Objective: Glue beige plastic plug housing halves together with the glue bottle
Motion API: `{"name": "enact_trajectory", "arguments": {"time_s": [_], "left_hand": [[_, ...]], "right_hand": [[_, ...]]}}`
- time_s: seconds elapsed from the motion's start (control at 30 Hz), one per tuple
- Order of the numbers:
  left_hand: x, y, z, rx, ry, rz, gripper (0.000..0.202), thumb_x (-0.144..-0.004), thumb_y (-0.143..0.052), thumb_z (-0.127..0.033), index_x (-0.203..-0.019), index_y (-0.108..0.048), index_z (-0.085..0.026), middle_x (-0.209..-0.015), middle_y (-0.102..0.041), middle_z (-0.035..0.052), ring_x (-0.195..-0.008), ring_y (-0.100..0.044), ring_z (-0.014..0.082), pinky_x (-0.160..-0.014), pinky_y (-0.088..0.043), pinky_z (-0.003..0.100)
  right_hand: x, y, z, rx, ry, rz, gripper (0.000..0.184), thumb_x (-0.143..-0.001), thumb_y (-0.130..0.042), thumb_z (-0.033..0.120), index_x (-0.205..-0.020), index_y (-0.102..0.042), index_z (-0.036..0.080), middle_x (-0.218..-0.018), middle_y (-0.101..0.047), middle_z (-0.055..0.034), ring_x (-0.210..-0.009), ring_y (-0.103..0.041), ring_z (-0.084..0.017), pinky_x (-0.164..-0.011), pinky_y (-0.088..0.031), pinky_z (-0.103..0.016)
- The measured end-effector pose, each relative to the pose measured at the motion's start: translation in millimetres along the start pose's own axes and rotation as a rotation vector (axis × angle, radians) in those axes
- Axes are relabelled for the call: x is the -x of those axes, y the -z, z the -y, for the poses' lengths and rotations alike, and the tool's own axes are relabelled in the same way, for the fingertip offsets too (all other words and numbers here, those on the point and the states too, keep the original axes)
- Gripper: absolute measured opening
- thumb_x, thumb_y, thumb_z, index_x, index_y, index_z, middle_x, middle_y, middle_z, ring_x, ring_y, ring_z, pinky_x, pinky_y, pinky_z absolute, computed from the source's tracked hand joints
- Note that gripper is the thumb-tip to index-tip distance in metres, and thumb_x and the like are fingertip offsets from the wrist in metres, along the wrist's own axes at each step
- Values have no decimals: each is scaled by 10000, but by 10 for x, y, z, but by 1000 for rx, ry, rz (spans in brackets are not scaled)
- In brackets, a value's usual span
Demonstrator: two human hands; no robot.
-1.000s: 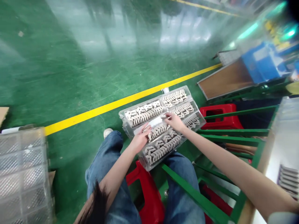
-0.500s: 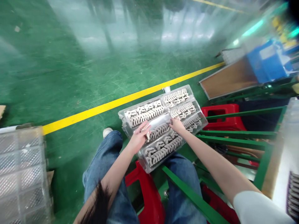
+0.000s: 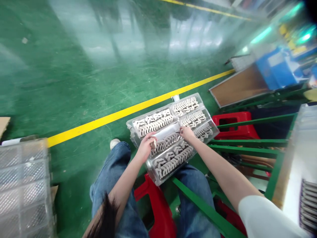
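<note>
A clear plastic tray [image 3: 160,180] with several compartments lies tilted over my knees, filled with rows of small angled pale parts. My left hand [image 3: 146,147] is closed at the left end of the middle-left compartment, pinching the end of a row of grey-white parts [image 3: 165,142]. At the other end of this row, near the tray's centre divider, the fingers of my right hand [image 3: 187,133] are pressed together. Their tips partly hide what they touch. Just above the row shows a bare whitish strip [image 3: 168,131] of the compartment.
Stacked clear trays [image 3: 24,185] stand at the left. Red stools [image 3: 234,125] and green metal bars [image 3: 250,150] are at the right and below the tray. A blue box [image 3: 277,67] sits beyond a brown panel [image 3: 242,84]. A yellow line [image 3: 111,116] crosses the green floor.
My left hand has shifted slightly left and down, and the row of parts now reaches closer to its fingers. My right hand stays almost in place. The view has shifted a little.
</note>
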State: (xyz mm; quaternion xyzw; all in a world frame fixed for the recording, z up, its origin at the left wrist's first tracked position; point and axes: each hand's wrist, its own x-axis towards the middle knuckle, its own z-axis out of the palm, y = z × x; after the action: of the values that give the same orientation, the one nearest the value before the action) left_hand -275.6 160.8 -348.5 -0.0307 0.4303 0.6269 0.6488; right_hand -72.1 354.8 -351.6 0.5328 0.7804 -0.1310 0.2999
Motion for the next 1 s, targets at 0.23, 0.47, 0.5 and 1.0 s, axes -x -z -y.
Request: {"name": "enact_trajectory", "arguments": {"time_s": [0.23,0.47,0.5,1.0], "left_hand": [[21,21,-23,-49,-59,-27,227,-918,-659,-309,-1073,-652,-143,-977,-692,42,-872,-668,178,-796,-566,372],[802,-204,-187,-200,-282,-59,383,-828,-697,-381,-1157,-656,-188,-1205,-717,89,-1188,-636,233,-1020,-489,355],[982,-256,-206,-229,-307,-53,410,-834,-692,-396,-1190,-646,-199,-1252,-702,90,-1236,-613,242,-1040,-482,357],[2835,-847,523,-871,-537,298,422,-973,-506,-450,-1373,-542,-322,-1589,-377,84,-1454,-417,294,-1141,-460,441]], "right_hand": [[212,569,230,-4,41,52,368,-956,-632,359,-1271,-590,171,-1278,-616,-99,-1096,-638,-232,-920,-566,-451],[1491,1306,1175,-185,387,75,260,-937,-659,365,-1083,-661,150,-1057,-696,-58,-926,-678,-179,-837,-582,-379],[1784,1315,1299,-216,448,26,277,-925,-673,357,-1111,-652,153,-1081,-698,-64,-966,-679,-191,-860,-573,-381],[4624,265,-1049,-518,-188,-1065,188,-974,-471,351,-977,-592,207,-885,-666,-80,-764,-628,-225,-698,-517,-362]]}}
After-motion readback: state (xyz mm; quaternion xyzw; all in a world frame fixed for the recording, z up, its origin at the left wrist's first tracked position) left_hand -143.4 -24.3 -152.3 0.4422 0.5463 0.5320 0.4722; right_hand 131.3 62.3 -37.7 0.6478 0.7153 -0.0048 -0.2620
